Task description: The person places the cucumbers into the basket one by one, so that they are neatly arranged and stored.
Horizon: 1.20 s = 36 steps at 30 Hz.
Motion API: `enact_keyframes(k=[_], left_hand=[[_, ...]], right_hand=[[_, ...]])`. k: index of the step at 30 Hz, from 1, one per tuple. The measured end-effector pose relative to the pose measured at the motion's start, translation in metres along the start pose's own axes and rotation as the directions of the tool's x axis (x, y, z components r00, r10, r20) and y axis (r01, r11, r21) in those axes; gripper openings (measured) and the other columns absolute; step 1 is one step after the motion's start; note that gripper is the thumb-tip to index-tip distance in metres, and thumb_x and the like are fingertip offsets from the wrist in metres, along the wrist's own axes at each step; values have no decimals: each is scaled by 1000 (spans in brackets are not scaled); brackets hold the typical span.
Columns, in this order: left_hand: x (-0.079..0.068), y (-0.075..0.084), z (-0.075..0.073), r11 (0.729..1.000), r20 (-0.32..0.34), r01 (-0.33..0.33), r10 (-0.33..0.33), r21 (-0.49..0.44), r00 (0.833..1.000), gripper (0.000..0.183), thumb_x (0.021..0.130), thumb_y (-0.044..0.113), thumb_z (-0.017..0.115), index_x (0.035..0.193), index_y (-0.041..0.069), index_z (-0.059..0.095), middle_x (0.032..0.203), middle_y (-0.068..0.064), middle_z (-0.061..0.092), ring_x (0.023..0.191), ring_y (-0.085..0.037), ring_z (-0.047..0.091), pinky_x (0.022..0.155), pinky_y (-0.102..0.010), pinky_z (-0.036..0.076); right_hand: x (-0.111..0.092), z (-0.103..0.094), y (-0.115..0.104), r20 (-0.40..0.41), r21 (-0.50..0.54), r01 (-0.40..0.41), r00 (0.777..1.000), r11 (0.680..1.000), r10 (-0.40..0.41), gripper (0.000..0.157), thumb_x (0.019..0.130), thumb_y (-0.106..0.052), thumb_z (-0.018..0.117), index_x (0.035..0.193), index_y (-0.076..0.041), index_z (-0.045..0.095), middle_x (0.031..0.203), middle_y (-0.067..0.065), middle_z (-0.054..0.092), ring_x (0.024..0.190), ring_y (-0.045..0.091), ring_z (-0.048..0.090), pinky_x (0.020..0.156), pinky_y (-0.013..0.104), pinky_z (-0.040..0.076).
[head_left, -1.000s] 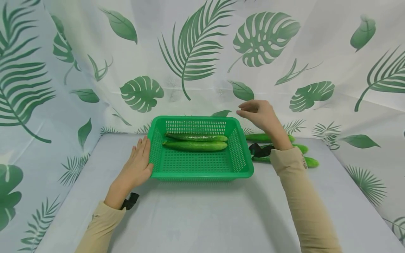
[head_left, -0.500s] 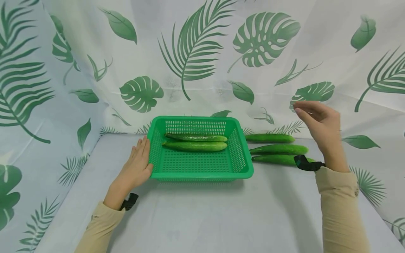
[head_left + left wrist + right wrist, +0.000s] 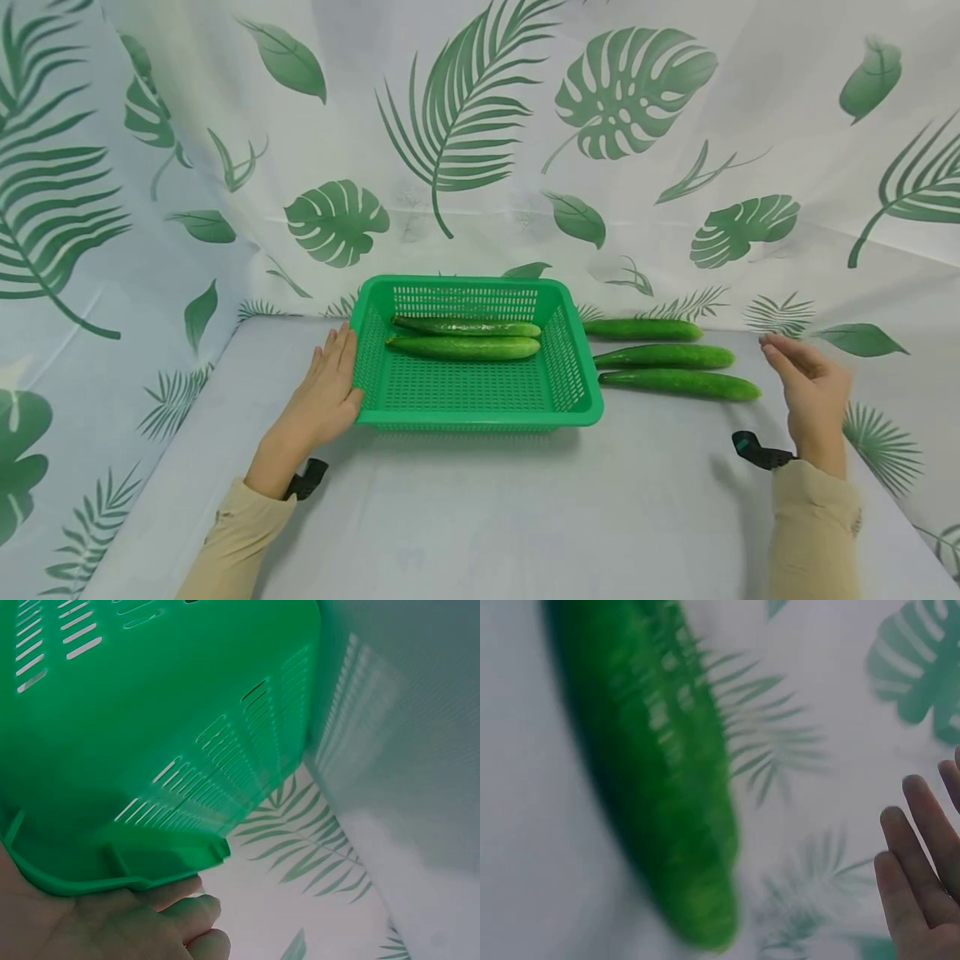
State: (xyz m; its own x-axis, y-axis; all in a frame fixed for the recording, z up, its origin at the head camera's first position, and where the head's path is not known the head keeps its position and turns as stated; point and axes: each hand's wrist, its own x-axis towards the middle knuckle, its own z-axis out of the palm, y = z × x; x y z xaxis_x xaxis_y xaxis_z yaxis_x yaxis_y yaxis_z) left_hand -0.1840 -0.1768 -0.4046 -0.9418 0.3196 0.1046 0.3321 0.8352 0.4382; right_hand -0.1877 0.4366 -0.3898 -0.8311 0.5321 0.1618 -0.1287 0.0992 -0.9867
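Bright green basket; cucumbers shading dark to lighter green at its three o'clock; green leaf-printed white backdrop at twelve.

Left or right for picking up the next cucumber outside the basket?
Right, probably: the right grip is empty, near the ends of the three outside cucumbers; the left grip rests against the basket on its opposite side.

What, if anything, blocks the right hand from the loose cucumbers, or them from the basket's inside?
Nothing visible blocks the right hand from the loose cucumbers. Between them and the inside of the basket stands its right wall.
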Motion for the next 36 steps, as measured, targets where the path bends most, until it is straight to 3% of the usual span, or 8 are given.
enact_keyframes(k=[3, 6, 10, 12, 17, 20, 29, 36], left_hand=[[0, 0, 0, 1000, -4, 1, -1, 1, 1000, 74, 94, 7, 39, 155, -10, 1, 163, -25, -5, 150, -38, -8, 119, -56, 2], [0, -1, 1, 1000, -7, -2, 2, -7, 1000, 74, 93, 7, 39, 155, -10, 1, 163, -23, -6, 150, -37, -8, 119, -56, 2], [0, -1, 1, 1000, -9, -7, 7, -11, 1000, 74, 93, 7, 39, 155, -10, 1, 163, -21, -8, 150, -36, -9, 119, -55, 2], [-1, -2, 2, 1000, -9, -8, 8, -11, 1000, 74, 94, 7, 39, 155, -10, 1, 164, -21, -8, 150, -36, -9, 119, -55, 2], [-1, -2, 2, 1000, -15, -14, 14, -15, 1000, 73, 93, 6, 38, 155, -10, 1, 163, -24, -6, 150, -37, -8, 119, -56, 3], [0, -4, 3, 1000, -16, -14, 14, -15, 1000, 74, 93, 6, 38, 155, -10, 1, 163, -25, -5, 150, -37, -8, 119, -56, 2], [0, -3, 2, 1000, -11, -10, 10, -20, 1000, 74, 93, 6, 38, 155, -9, 0, 163, -23, -6, 150, -37, -8, 119, -55, 2], [0, -2, 0, 1000, -1, -7, 7, -28, 1000, 73, 94, 7, 36, 155, -9, -1, 163, -22, -8, 150, -36, -10, 120, -55, 0]], right_hand=[[2, -11, 26, -4, -9, -99, 995, 995, 99, 40, 92, -14, 71, 131, -6, 66, 112, -13, 64, 111, 1, 50, 113, 17, 24], [4, -20, 48, 41, -81, -159, 986, 984, 163, 49, 91, -19, 72, 138, -14, 61, 112, -19, 59, 111, -1, 46, 109, 13, 25], [4, -29, 70, 180, -250, -149, 964, 957, 197, 63, 90, -23, 74, 148, -21, 50, 120, -24, 54, 122, 1, 42, 89, 4, 34], [4, -32, 77, 242, -295, -122, 950, 947, 198, 69, 90, -23, 75, 152, -20, 44, 123, -24, 51, 124, 0, 40, 86, 3, 35], [4, -36, 83, 286, -274, -126, 936, 953, 206, 75, 84, -14, 80, 151, -14, 45, 120, -21, 50, 108, -4, 46, 78, 3, 41], [4, -35, 85, 283, -331, -120, 934, 936, 219, 73, 84, -16, 81, 149, -17, 49, 120, -21, 49, 102, -7, 45, 77, 3, 40], [4, -36, 84, 308, -548, -53, 915, 835, 260, 71, 85, -37, 78, 149, -24, 49, 145, -7, 43, 136, 17, 34, 85, 1, 36], [7, -39, 82, 345, -575, -18, 901, 818, 262, 70, 81, -40, 81, 144, -21, 56, 121, -29, 50, 130, 13, 40, 82, 3, 37]])
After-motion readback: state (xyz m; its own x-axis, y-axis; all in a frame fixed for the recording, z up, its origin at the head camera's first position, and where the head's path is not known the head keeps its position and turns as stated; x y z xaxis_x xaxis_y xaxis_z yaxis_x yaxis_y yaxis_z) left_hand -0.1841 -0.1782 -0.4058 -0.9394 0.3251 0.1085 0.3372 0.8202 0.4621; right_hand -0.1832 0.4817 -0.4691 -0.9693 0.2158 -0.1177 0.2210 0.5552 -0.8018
